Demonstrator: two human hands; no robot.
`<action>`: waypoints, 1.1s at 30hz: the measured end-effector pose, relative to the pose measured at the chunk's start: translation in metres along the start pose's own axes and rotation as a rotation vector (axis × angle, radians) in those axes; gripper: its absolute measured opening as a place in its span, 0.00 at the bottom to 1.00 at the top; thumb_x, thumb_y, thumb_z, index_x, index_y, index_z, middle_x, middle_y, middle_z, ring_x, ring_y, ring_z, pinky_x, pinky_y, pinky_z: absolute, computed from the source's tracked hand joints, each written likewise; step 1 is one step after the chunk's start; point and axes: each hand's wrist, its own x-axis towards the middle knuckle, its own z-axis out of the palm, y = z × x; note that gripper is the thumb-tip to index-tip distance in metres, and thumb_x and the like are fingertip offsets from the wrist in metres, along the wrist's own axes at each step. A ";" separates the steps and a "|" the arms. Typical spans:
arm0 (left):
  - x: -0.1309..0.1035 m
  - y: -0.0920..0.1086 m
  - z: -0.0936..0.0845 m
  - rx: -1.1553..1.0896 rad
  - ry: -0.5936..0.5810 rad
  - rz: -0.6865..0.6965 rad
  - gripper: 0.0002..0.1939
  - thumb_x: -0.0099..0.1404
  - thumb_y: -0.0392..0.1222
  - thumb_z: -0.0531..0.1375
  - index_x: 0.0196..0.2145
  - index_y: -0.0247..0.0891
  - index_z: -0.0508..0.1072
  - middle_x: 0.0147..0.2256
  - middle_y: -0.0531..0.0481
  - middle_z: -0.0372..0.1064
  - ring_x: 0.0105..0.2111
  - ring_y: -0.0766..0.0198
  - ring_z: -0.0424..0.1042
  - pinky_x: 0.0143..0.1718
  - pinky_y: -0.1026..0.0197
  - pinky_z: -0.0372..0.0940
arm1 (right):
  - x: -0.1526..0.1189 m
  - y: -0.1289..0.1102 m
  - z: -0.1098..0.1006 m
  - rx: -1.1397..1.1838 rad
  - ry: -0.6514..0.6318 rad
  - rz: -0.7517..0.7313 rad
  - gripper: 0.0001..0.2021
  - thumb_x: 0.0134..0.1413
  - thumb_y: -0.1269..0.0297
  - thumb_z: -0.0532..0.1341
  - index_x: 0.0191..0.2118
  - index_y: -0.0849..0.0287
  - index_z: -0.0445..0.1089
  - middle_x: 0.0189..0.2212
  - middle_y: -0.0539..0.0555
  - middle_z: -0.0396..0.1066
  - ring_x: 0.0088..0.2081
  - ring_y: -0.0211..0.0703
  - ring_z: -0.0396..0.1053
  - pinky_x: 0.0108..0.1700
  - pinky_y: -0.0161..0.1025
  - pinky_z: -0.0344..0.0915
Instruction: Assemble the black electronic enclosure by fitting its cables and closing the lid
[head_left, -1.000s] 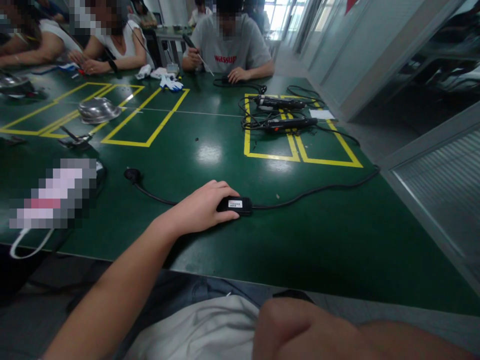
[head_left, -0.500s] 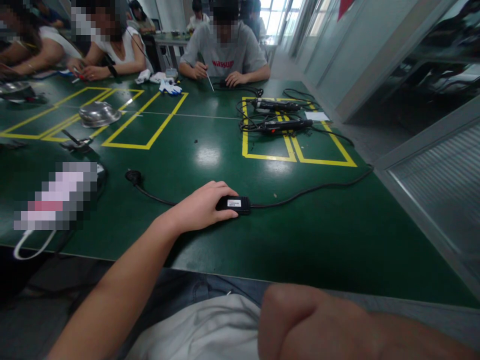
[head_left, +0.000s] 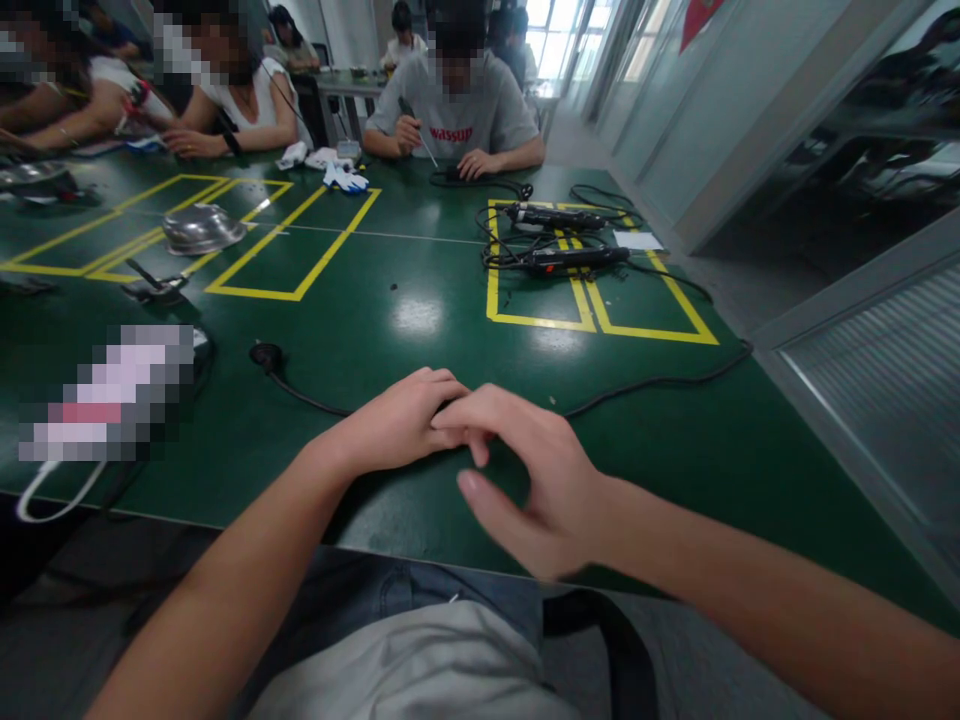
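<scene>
On the green table, my left hand [head_left: 409,420] is closed round the black adapter box, which is now hidden behind my hands. My right hand [head_left: 536,470] is over the box's right end, its fingers curved and its thumb held apart, with nothing visible between them. Its fingertips overlap the fingers of my left hand. A black cord [head_left: 311,402] runs left from the box to a black plug [head_left: 266,355]. Another black cord [head_left: 652,382] leads off to the right edge of the table.
Two black corded tools [head_left: 577,258] lie within yellow tape at the back right. A metal bowl [head_left: 202,230], a small dark metal part [head_left: 156,288] and a blurred pink item [head_left: 120,390] are at left. Gloves [head_left: 345,178] lie near a person across the table.
My right hand has moved up and forward from near my body to the adapter box, covering it. My left hand has stayed in place.
</scene>
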 end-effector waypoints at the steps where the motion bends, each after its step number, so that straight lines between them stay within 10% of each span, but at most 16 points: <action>1: 0.000 0.000 0.000 0.006 0.013 0.007 0.10 0.74 0.44 0.67 0.50 0.42 0.81 0.47 0.46 0.78 0.50 0.51 0.77 0.55 0.51 0.70 | 0.011 0.011 -0.004 -0.030 0.028 0.030 0.14 0.69 0.69 0.57 0.57 0.54 0.69 0.42 0.55 0.76 0.41 0.48 0.74 0.45 0.47 0.71; 8: -0.004 0.003 -0.001 0.050 0.055 -0.017 0.13 0.69 0.42 0.70 0.49 0.38 0.80 0.45 0.46 0.80 0.45 0.53 0.78 0.52 0.52 0.70 | 0.005 0.072 -0.005 -0.251 -0.155 0.220 0.12 0.66 0.59 0.64 0.50 0.57 0.70 0.42 0.59 0.77 0.40 0.52 0.72 0.44 0.48 0.67; 33: -0.009 0.014 -0.008 0.029 0.031 -0.083 0.12 0.69 0.44 0.69 0.49 0.41 0.81 0.45 0.47 0.80 0.46 0.53 0.78 0.51 0.53 0.70 | -0.005 0.070 -0.005 -0.191 -0.220 0.186 0.10 0.68 0.59 0.67 0.49 0.57 0.74 0.37 0.55 0.78 0.37 0.49 0.74 0.40 0.45 0.68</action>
